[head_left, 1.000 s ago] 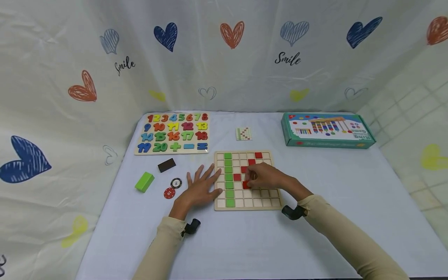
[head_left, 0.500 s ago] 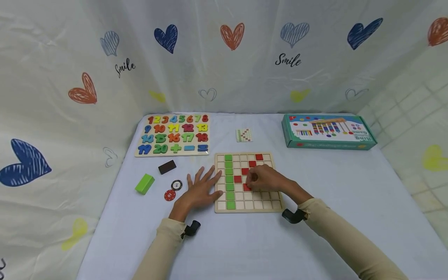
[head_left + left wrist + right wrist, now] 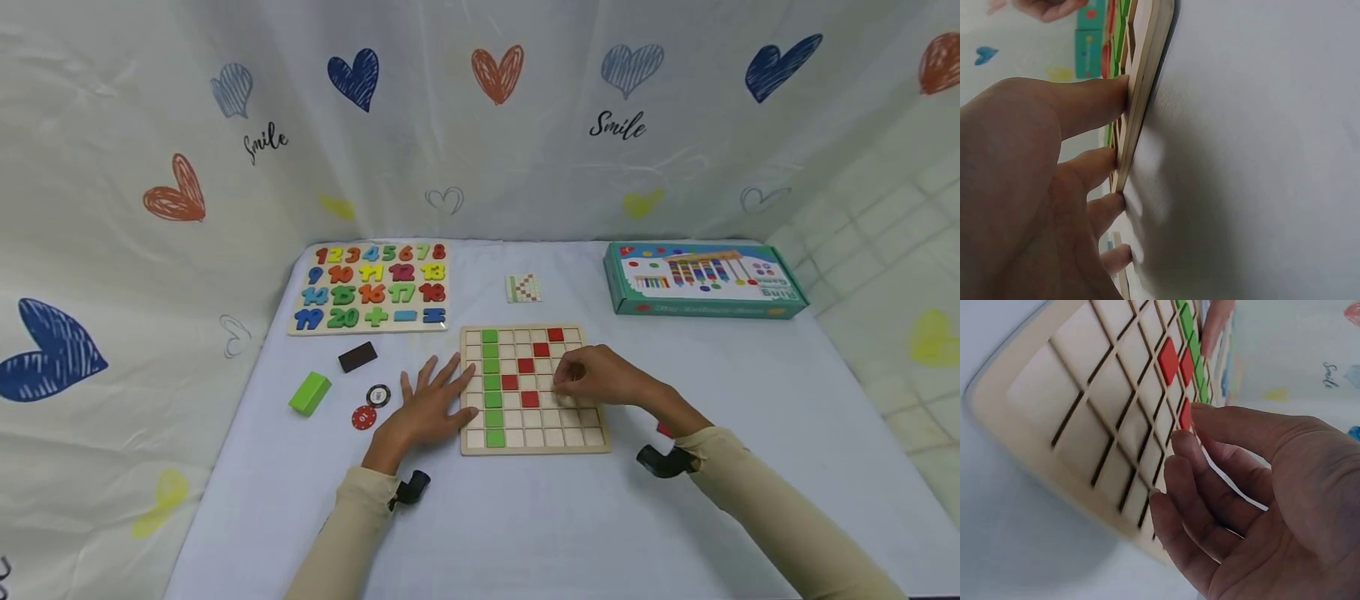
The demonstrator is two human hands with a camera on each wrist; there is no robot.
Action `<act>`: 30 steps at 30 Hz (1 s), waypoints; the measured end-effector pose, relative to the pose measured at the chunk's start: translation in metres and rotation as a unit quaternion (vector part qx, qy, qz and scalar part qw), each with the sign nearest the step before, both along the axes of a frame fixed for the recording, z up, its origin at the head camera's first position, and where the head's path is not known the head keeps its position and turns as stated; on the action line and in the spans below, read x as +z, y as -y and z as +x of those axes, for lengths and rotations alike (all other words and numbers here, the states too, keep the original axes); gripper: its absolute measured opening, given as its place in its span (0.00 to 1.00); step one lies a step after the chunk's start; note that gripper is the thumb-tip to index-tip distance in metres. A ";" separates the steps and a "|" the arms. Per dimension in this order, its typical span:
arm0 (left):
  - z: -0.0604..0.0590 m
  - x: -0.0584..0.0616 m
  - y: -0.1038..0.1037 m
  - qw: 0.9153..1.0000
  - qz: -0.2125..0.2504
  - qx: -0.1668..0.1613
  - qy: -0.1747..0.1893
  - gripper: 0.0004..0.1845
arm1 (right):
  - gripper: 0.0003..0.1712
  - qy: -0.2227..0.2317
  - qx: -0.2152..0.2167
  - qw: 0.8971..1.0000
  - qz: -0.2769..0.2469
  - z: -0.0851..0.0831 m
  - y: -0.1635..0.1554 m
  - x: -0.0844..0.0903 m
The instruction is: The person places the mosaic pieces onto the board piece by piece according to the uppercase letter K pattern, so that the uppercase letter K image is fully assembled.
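Note:
A wooden grid board lies mid-table, with a column of green tiles near its left side. Several red tiles sit in its cells, most on a diagonal, one lower down. My left hand has its fingers spread, fingertips resting on the board's left edge; the left wrist view shows the thumb pressed on that edge. My right hand hovers over the board's right part. Its fingers are loosely curled, and no tile shows between them in the right wrist view.
Left of the board lie a green block, a dark rectangular block and two round chips. Behind are a number puzzle, a pattern card and a teal box. A red piece shows partly behind my right wrist.
My right hand has let go of the lower red tile and moved to the right, leaving the tile in its cell. My left hand stays on the board's edge.

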State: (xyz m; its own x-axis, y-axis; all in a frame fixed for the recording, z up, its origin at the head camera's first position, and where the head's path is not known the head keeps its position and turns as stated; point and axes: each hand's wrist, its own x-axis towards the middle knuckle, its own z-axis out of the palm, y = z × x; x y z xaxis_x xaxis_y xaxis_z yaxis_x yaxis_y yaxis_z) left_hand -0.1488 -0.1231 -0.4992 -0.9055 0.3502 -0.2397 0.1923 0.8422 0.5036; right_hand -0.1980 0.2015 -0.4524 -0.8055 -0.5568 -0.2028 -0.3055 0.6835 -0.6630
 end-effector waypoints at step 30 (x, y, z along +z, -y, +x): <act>0.000 -0.003 0.000 1.000 0.002 -0.005 -0.007 0.40 | 0.19 0.129 -0.091 0.980 0.119 0.047 -0.129 0.009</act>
